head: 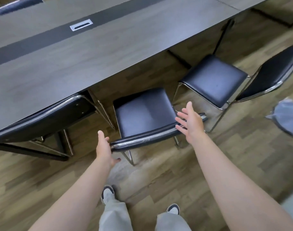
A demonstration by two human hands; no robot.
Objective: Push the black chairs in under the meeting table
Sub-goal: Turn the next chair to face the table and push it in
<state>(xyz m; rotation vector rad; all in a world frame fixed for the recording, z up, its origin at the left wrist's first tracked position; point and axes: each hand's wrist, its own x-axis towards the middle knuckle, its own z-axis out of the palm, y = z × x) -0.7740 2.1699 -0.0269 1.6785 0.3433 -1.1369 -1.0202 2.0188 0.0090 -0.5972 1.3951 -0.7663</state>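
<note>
The long grey meeting table (95,52) runs across the upper half of the view. A black chair (142,112) with a chrome frame stands right in front of me, its seat fully out from under the table. My left hand (105,149) is open at the left end of its backrest, touching it. My right hand (189,120) is open with fingers spread over the right end of the backrest. To the left, a second black chair (47,117) sits tucked under the table. On the right, a third black chair (214,79) stands pulled out and turned at an angle.
Wooden plank floor surrounds the table. A blurred grey-blue object (287,117) lies on the floor at the right edge. Another chair's back (17,5) shows at the table's far side, top left. A cable port (81,25) sits in the table's dark centre strip.
</note>
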